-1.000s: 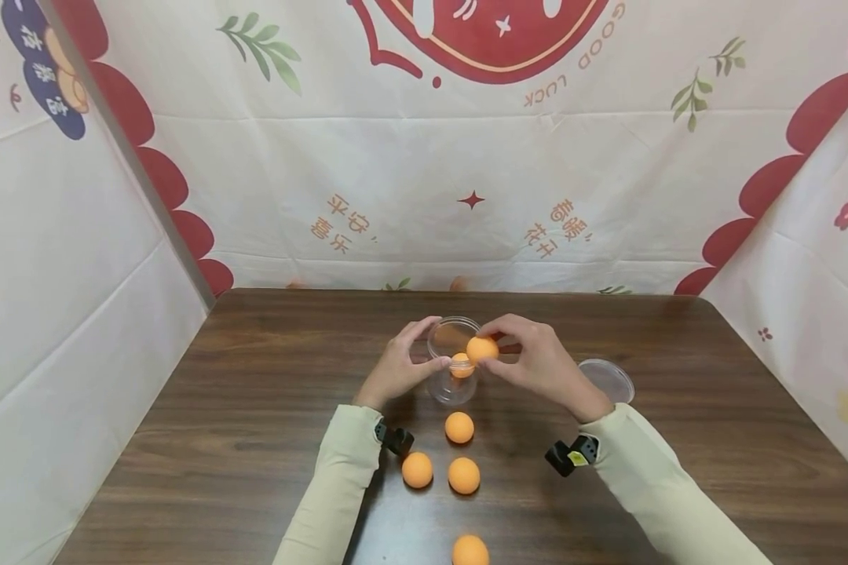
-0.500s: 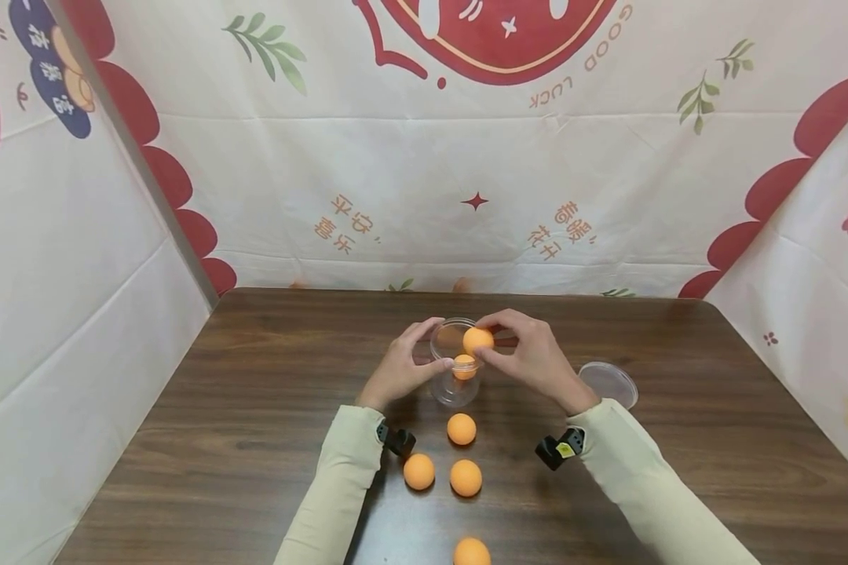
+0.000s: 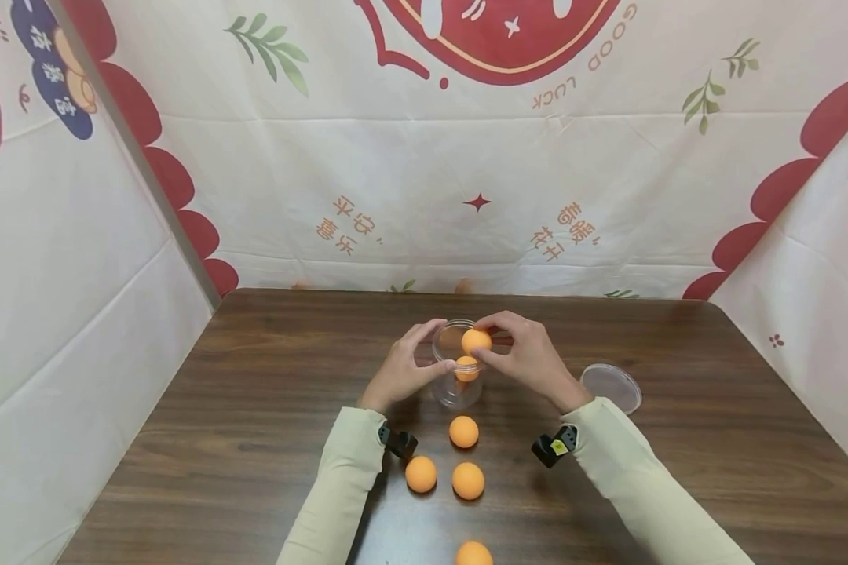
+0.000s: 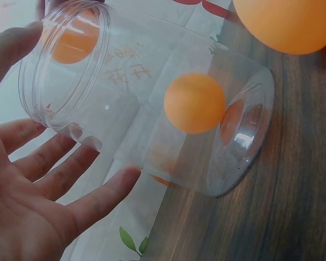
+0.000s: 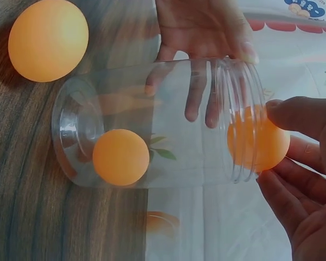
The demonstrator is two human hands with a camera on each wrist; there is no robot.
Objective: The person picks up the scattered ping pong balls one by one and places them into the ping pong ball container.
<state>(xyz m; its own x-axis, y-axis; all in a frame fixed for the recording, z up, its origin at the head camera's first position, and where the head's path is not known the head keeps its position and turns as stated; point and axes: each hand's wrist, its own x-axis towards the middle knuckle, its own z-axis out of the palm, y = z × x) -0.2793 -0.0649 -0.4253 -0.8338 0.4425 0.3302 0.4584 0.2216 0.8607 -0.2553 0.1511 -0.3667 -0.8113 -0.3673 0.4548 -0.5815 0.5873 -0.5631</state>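
A clear plastic jar stands upright on the table, its ridged mouth uncovered. My left hand holds it near the rim, thumb on the near side and fingers round the far side. One orange ping-pong ball lies inside at the bottom. Between thumb and fingers, my right hand pinches another orange ping-pong ball at the jar's mouth. In the right wrist view that held ball overlaps the threaded rim, partly within the opening.
Several more orange balls sit on the dark wooden table in front of the jar, the nearest ball close to its base. A clear round lid lies right of my right hand. Printed white cloth hangs behind the table.
My right hand has brought the pinched ball leftward, from beside the rim to over the jar's mouth. The left hand keeps its hold on the jar. The head view has shifted slightly.
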